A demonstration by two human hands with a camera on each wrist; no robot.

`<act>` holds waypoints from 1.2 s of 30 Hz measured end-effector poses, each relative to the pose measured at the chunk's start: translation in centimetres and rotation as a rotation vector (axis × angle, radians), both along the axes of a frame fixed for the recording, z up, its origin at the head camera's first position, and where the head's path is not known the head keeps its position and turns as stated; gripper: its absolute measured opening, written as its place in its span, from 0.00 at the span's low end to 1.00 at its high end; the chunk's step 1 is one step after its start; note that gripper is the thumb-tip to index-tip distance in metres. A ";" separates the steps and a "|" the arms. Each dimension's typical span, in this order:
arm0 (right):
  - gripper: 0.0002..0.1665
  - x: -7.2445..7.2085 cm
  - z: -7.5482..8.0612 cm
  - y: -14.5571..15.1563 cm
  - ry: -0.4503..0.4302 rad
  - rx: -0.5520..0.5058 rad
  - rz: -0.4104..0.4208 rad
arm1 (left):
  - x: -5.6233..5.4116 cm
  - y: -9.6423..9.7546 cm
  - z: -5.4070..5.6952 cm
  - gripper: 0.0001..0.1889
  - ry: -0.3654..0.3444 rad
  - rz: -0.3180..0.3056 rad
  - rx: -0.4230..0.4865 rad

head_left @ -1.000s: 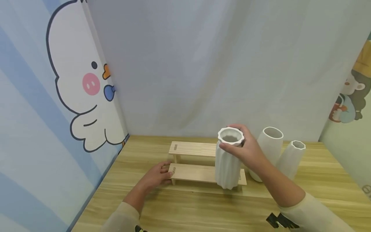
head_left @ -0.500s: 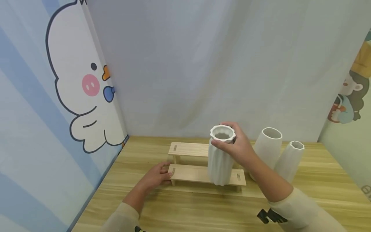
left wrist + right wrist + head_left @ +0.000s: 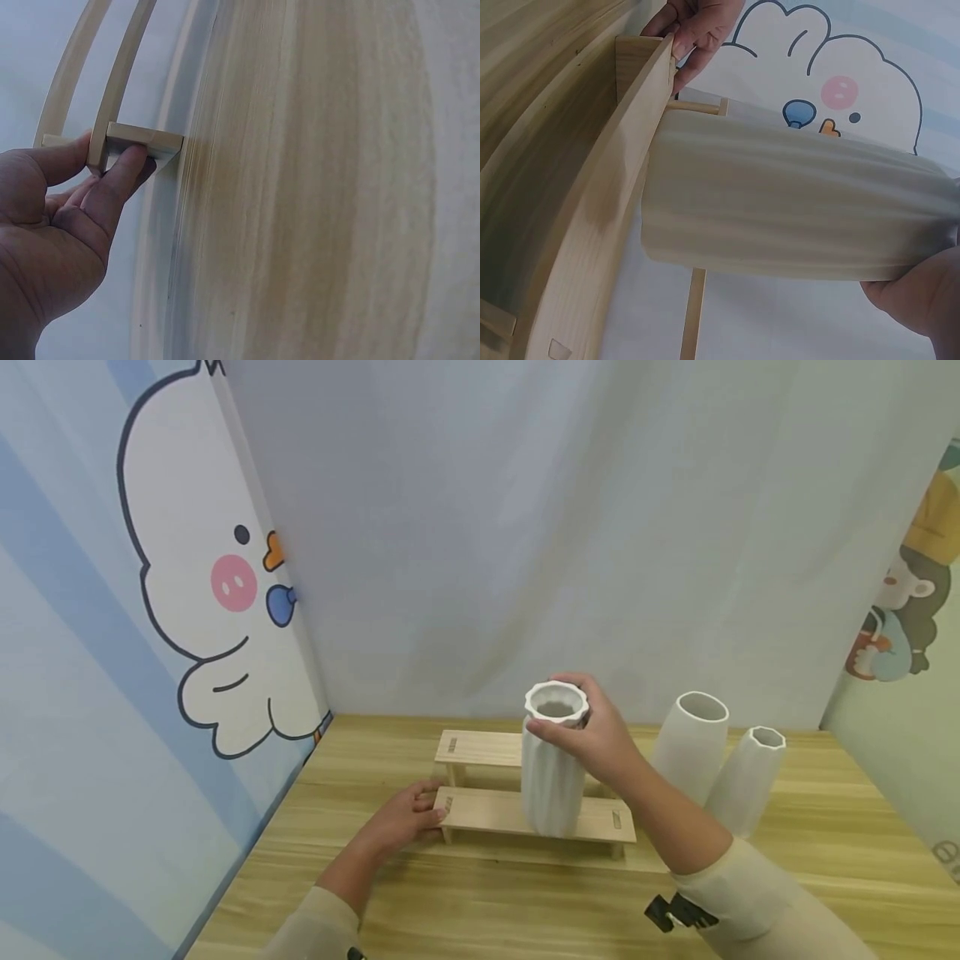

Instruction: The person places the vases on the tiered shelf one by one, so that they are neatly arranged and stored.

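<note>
A white fluted vase [image 3: 552, 785] with a scalloped rim stands upright in my right hand [image 3: 602, 739], which grips it round the neck. In the right wrist view the vase's base [image 3: 654, 191] is right at the top of the lower board [image 3: 592, 202]. That board belongs to a two-step wooden stand [image 3: 480, 810], whose upper step [image 3: 480, 747] lies behind and is partly hidden by the vase. My left hand [image 3: 405, 817] pinches the lower step's left end; in the left wrist view, the thumb is on top and fingers [image 3: 124, 169] are underneath.
To the right of the stand are a wide smooth white vase [image 3: 693, 743] and a narrower faceted one [image 3: 750, 777], both partly behind my right forearm. All stand on a wood-grain table [image 3: 480, 902]. A grey curtain [image 3: 480, 543] hangs behind, with a cartoon-printed one [image 3: 187, 568] at left.
My right hand has carried the fluted vase leftward along the lower step, from near its right end to about its middle. My left hand keeps its hold on the stand.
</note>
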State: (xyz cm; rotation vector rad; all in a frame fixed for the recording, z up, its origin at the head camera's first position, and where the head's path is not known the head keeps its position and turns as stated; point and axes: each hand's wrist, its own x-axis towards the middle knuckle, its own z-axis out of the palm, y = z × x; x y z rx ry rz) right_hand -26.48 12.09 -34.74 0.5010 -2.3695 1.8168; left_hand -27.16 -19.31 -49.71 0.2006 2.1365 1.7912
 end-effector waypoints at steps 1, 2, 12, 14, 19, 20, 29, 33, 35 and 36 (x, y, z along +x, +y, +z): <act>0.42 -0.1 0.0 -0.2 0.000 -0.003 0.004 | 0.0 0.0 0.1 0.33 0.000 -0.002 0.000; 0.42 -0.1 0.1 -0.3 0.000 -0.001 0.005 | 0.0 -0.1 0.1 0.33 0.001 -0.006 0.003; 0.44 -0.6 0.1 -1.5 -0.008 0.020 0.027 | 0.1 -0.1 0.1 0.34 0.020 -0.017 0.014; 0.44 -0.7 0.1 -1.7 -0.010 0.026 0.029 | 0.1 -0.1 0.0 0.34 0.022 -0.019 0.015; 0.45 -0.9 0.2 -2.4 -0.007 0.028 0.044 | 0.0 -0.1 0.0 0.34 0.024 -0.027 0.022; 0.45 -0.9 0.2 -2.5 -0.004 0.025 0.048 | 0.1 -0.1 0.0 0.34 0.025 -0.028 0.022; 0.43 -1.2 0.2 -4.2 0.034 0.000 0.088 | 0.2 -0.3 0.2 0.34 0.024 -0.024 0.022; 0.44 -1.4 0.0 -4.7 0.037 -0.014 0.097 | 0.2 -0.3 0.1 0.33 0.023 -0.034 0.029; 0.44 -1.4 -0.1 -4.9 0.039 -0.018 0.100 | 0.2 -0.3 0.1 0.33 0.025 -0.034 0.022; 0.44 -1.5 -0.1 -5.0 0.041 -0.017 0.101 | 0.2 -0.3 0.1 0.33 0.026 -0.033 0.015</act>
